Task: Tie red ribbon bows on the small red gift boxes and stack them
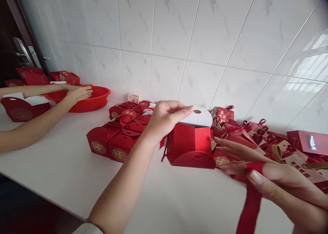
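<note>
One red gift box (189, 143), right of clustered boxes (98, 138): left hand (165, 119) closed on its white-lined flap (205, 116), apparently steadying it; right hand (279, 179), fingers extended, thumb-pinches red ribbon (249, 206), presumably freeing fingertips.

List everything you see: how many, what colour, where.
Held box: one, red-and-white, centre
Ribbon: one, dark red, lower right
Grouped boxes: several, red, centre left
Heaped boxes: many, red, pink, cream, right
Small box: one, cream, behind grouped boxes
Basin: one, red, left
Open box: one, red-and-white, left edge
Back boxes: several, red, far left
Table: one, white, underneath
Tiled wall: one, white, behind
Door: one, dark, far left
Co-worker's hands: two, bare, at basin
Left hand: one, bare, on held box
Right hand: one, bare, pinching ribbon
</note>
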`<act>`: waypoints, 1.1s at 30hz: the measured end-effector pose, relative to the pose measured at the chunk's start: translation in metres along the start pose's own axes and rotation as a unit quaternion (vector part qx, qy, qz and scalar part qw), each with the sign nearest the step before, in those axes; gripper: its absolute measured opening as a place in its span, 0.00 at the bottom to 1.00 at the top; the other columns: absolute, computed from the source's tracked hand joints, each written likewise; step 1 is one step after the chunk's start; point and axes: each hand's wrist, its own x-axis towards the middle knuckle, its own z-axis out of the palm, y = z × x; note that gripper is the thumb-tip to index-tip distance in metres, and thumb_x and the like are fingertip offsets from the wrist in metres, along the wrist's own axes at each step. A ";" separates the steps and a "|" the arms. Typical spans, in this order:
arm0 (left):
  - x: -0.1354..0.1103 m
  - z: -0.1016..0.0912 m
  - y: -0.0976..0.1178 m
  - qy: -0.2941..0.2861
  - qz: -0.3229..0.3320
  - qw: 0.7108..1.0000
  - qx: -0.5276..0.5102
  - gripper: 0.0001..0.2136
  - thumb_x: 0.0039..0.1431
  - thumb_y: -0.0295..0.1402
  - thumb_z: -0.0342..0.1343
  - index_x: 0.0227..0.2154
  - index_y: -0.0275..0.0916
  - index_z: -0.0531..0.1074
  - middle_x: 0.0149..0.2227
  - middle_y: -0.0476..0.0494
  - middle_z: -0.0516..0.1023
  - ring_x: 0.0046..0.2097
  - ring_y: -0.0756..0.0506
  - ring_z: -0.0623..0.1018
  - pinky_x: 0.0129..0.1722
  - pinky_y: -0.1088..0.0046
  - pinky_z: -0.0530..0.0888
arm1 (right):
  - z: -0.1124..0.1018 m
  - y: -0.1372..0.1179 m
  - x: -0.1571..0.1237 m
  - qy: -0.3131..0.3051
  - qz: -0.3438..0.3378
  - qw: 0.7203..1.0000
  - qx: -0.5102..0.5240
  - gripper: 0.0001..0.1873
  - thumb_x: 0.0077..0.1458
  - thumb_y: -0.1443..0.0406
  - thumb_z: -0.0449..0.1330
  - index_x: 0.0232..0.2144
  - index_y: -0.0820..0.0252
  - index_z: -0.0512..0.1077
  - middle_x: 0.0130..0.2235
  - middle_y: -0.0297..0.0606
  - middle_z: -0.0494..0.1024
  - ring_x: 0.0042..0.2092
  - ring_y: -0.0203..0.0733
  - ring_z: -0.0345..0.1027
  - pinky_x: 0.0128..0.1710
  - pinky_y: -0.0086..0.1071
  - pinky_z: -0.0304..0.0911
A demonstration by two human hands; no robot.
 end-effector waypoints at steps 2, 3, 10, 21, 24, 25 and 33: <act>-0.001 0.002 0.004 0.036 0.051 0.997 0.050 0.13 0.57 0.40 0.55 0.24 0.37 0.75 0.27 0.45 0.78 0.31 0.48 0.75 0.29 0.73 0.69 | 0.002 -0.023 0.027 -0.086 -0.029 0.996 0.007 0.14 0.60 0.59 0.53 0.45 0.42 0.75 0.58 0.34 0.67 0.63 0.55 0.53 0.51 0.47 0.70; -0.002 0.002 0.006 0.054 0.075 0.992 0.086 0.12 0.56 0.39 0.55 0.22 0.37 0.74 0.27 0.45 0.77 0.31 0.48 0.74 0.29 0.73 0.68 | 0.003 -0.031 0.036 -0.096 -0.027 0.995 0.011 0.14 0.60 0.59 0.53 0.44 0.42 0.75 0.59 0.34 0.67 0.63 0.54 0.53 0.51 0.46 0.70; -0.008 0.007 0.012 0.050 0.060 0.957 0.280 0.16 0.54 0.35 0.54 0.13 0.37 0.68 0.17 0.50 0.68 0.21 0.52 0.65 0.24 0.72 0.61 | 0.011 -0.033 0.042 -0.119 0.038 0.992 -0.005 0.13 0.60 0.57 0.53 0.37 0.49 0.78 0.56 0.37 0.68 0.57 0.50 0.64 0.50 0.39 0.70; -0.010 0.007 0.013 0.058 0.047 0.970 0.232 0.15 0.55 0.36 0.54 0.15 0.38 0.68 0.19 0.50 0.68 0.23 0.52 0.65 0.23 0.72 0.60 | 0.012 -0.018 0.061 -0.041 -0.002 0.999 0.029 0.15 0.61 0.59 0.53 0.27 0.54 0.76 0.34 0.37 0.75 0.39 0.44 0.68 0.39 0.37 0.64; -0.015 0.002 0.020 0.008 0.060 0.969 0.241 0.15 0.56 0.35 0.53 0.15 0.38 0.67 0.19 0.51 0.68 0.23 0.52 0.65 0.25 0.72 0.61 | 0.015 -0.012 0.061 0.063 -0.039 0.988 0.134 0.17 0.61 0.61 0.53 0.21 0.55 0.72 0.30 0.37 0.72 0.37 0.43 0.66 0.37 0.36 0.61; -0.017 0.001 0.023 -0.015 0.061 0.968 0.241 0.15 0.56 0.35 0.53 0.15 0.38 0.67 0.19 0.51 0.68 0.23 0.52 0.66 0.25 0.72 0.61 | 0.017 -0.010 0.061 0.090 -0.050 0.979 0.173 0.18 0.61 0.62 0.53 0.19 0.56 0.70 0.28 0.36 0.70 0.36 0.42 0.66 0.38 0.36 0.61; -0.031 -0.017 0.050 -0.254 0.078 0.946 0.183 0.11 0.61 0.34 0.51 0.24 0.40 0.71 0.27 0.53 0.75 0.30 0.52 0.71 0.35 0.75 0.67 | 0.013 -0.003 0.069 0.197 -0.086 0.904 0.368 0.20 0.58 0.61 0.54 0.15 0.59 0.62 0.24 0.35 0.60 0.30 0.40 0.62 0.35 0.37 0.63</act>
